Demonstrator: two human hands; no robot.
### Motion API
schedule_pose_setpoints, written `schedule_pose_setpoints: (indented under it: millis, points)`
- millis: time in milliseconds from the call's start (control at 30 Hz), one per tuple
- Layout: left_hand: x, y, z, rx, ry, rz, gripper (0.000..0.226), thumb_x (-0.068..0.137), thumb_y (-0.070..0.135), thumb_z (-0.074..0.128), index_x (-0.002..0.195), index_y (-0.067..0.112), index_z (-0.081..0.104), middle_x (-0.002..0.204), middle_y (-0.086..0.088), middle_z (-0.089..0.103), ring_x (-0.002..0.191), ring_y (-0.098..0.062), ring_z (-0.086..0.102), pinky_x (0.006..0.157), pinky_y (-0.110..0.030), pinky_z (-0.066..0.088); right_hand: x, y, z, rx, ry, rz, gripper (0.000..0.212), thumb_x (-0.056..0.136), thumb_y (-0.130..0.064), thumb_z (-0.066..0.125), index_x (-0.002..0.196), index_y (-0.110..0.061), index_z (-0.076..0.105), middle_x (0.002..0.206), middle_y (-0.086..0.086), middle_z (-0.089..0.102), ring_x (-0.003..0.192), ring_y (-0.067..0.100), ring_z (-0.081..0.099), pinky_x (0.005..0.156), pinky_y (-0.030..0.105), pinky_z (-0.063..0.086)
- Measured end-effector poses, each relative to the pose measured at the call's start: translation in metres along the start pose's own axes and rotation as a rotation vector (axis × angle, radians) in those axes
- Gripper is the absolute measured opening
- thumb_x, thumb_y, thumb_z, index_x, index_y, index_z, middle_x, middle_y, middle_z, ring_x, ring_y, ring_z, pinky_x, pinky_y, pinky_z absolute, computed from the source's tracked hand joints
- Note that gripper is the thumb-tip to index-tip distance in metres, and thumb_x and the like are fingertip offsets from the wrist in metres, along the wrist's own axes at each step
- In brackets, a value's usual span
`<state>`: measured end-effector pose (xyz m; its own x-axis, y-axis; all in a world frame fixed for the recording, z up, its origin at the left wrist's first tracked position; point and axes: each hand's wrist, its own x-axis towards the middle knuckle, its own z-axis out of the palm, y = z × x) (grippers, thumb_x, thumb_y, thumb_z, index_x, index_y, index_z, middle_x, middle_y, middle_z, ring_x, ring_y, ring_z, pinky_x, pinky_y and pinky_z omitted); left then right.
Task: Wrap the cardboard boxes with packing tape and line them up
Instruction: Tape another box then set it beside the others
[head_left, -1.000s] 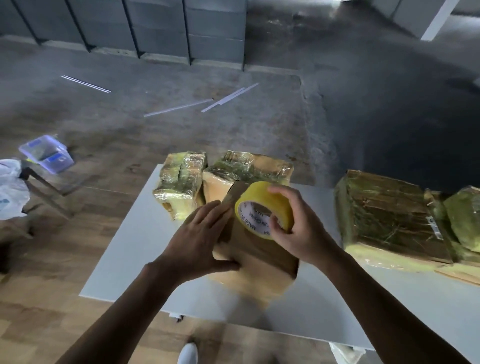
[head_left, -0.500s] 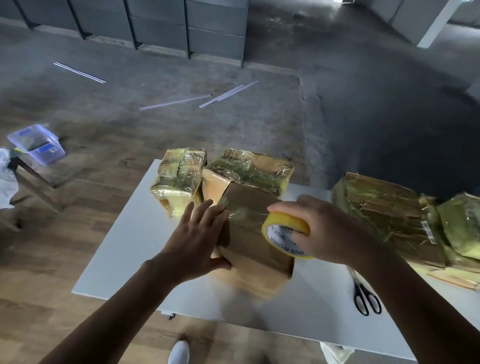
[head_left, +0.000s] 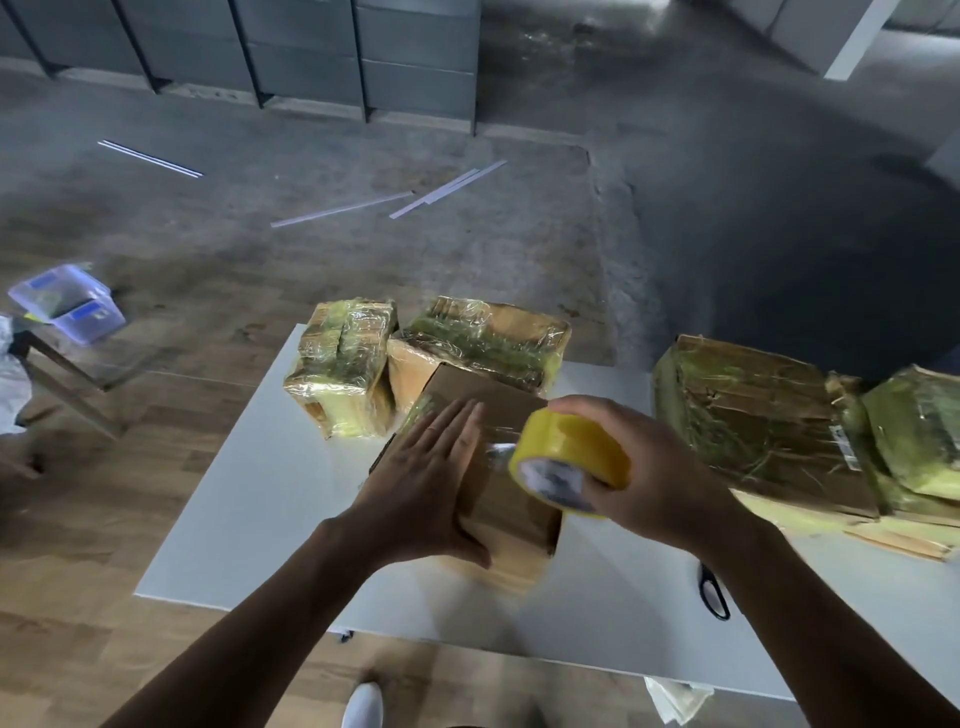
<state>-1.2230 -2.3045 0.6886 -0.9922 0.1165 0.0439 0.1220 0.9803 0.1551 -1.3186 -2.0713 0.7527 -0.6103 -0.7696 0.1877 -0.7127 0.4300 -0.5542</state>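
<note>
Head view: I'm pressing my left hand (head_left: 426, 483) flat on the bare cardboard box (head_left: 493, 402) in the middle of the white table (head_left: 249, 493), fingers straight and together, thumb hooking the near edge. My right hand (head_left: 660, 478) is gripping the yellow tape roll (head_left: 571, 457), fingers curled over its rim, and is holding it just right of my left fingertips, over the box's right side. A shiny bit of tape seems to be running from roll to box, but it's blurred. The box's long axis is running roughly away from me, turned a little left, so the roll is the nearer thing to its right edge. Two wrapped boxes (head_left: 343, 364) (head_left: 483, 338) are sitting just behind, touching or nearly so, crowding the far end. A big wrapped box (head_left: 763, 415) is lying to the right and scissors (head_left: 711, 592) are lying near my right forearm.
</note>
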Motion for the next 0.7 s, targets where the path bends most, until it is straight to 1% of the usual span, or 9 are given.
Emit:
schedule_pose_setpoints:
  millis: [67, 167, 200, 300, 333, 433, 533, 633, 700]
  points:
    - [-0.001, -0.005, 0.0, -0.041, 0.013, -0.018, 0.148, 0.043, 0.088, 0.063, 0.152, 0.005, 0.007, 0.159, -0.01, 0.017, 0.145, -0.015, 0.004, 0.118, -0.032, 0.002, -0.007, 0.011, -0.016, -0.184, 0.005, 0.046, 0.054, 0.076, -0.058, 0.063, 0.121, -0.065, 0.035, 0.117, -0.021, 0.054, 0.096, 0.005, 0.054, 0.075, 0.024, 0.048]
    - [-0.002, -0.003, 0.003, -0.039, 0.005, 0.024, 0.145, 0.046, 0.087, 0.061, 0.153, 0.008, 0.004, 0.159, -0.006, 0.012, 0.147, -0.017, 0.004, 0.119, -0.031, 0.004, -0.024, 0.03, -0.03, -0.336, -0.129, 0.117, 0.053, 0.074, -0.055, 0.065, 0.12, -0.056, 0.039, 0.107, -0.018, 0.052, 0.091, 0.01, 0.055, 0.071, 0.031, 0.051]
    - [-0.002, -0.001, 0.004, -0.033, -0.002, 0.036, 0.144, 0.047, 0.088, 0.061, 0.153, 0.008, 0.004, 0.159, -0.006, 0.011, 0.148, -0.018, 0.004, 0.12, -0.031, 0.005, -0.028, 0.036, -0.029, -0.321, -0.175, 0.143, 0.052, 0.073, -0.051, 0.063, 0.12, -0.053, 0.041, 0.105, -0.018, 0.052, 0.091, 0.01, 0.056, 0.071, 0.028, 0.05]
    - [-0.001, 0.001, 0.004, -0.023, -0.003, 0.032, 0.142, 0.048, 0.089, 0.058, 0.152, 0.006, 0.009, 0.159, -0.006, 0.01, 0.148, -0.019, 0.004, 0.12, -0.031, 0.004, -0.036, 0.047, -0.016, -0.262, -0.274, 0.181, 0.054, 0.075, -0.044, 0.068, 0.123, -0.048, 0.044, 0.102, -0.02, 0.047, 0.089, 0.009, 0.053, 0.065, 0.012, 0.041]
    - [-0.001, 0.0, 0.004, -0.013, -0.003, 0.029, 0.141, 0.049, 0.09, 0.057, 0.152, 0.006, 0.011, 0.159, -0.007, 0.01, 0.148, -0.019, 0.004, 0.12, -0.031, 0.003, -0.037, 0.049, -0.012, -0.255, -0.28, 0.179, 0.054, 0.075, -0.043, 0.068, 0.122, -0.048, 0.043, 0.101, -0.02, 0.047, 0.087, 0.009, 0.052, 0.064, 0.011, 0.04]
    - [-0.002, 0.0, 0.003, 0.03, -0.019, 0.034, 0.137, 0.052, 0.091, 0.054, 0.152, 0.006, 0.015, 0.16, -0.008, 0.005, 0.148, -0.019, -0.001, 0.119, -0.034, 0.0, -0.037, 0.054, -0.006, -0.246, -0.269, 0.182, 0.051, 0.074, -0.044, 0.064, 0.118, -0.048, 0.041, 0.1, -0.013, 0.054, 0.084, 0.01, 0.055, 0.065, 0.018, 0.046]
    - [0.001, 0.002, 0.001, 0.089, -0.028, 0.073, 0.132, 0.057, 0.091, 0.049, 0.153, 0.008, 0.015, 0.16, -0.008, 0.004, 0.148, -0.022, -0.003, 0.118, -0.036, -0.003, -0.034, 0.054, 0.003, -0.239, -0.294, 0.168, 0.044, 0.079, -0.037, 0.066, 0.12, -0.039, 0.05, 0.101, -0.005, 0.056, 0.088, 0.015, 0.057, 0.069, 0.021, 0.047]
    - [0.0, 0.003, -0.004, 0.11, -0.034, 0.134, 0.119, 0.063, 0.086, 0.051, 0.152, 0.011, 0.023, 0.159, -0.007, 0.016, 0.147, -0.028, 0.009, 0.119, -0.044, 0.009, -0.029, 0.05, 0.01, -0.261, -0.286, 0.161, 0.042, 0.079, -0.03, 0.065, 0.119, -0.034, 0.052, 0.099, -0.001, 0.056, 0.088, 0.019, 0.057, 0.072, 0.029, 0.048]
    - [0.0, 0.009, -0.005, 0.141, -0.031, 0.183, 0.113, 0.067, 0.079, 0.056, 0.15, 0.008, 0.028, 0.157, -0.009, 0.023, 0.146, -0.028, 0.015, 0.116, -0.051, 0.019, -0.029, 0.051, 0.012, -0.247, -0.28, 0.165, 0.042, 0.079, -0.03, 0.065, 0.119, -0.033, 0.052, 0.099, 0.0, 0.057, 0.088, 0.021, 0.057, 0.074, 0.033, 0.049]
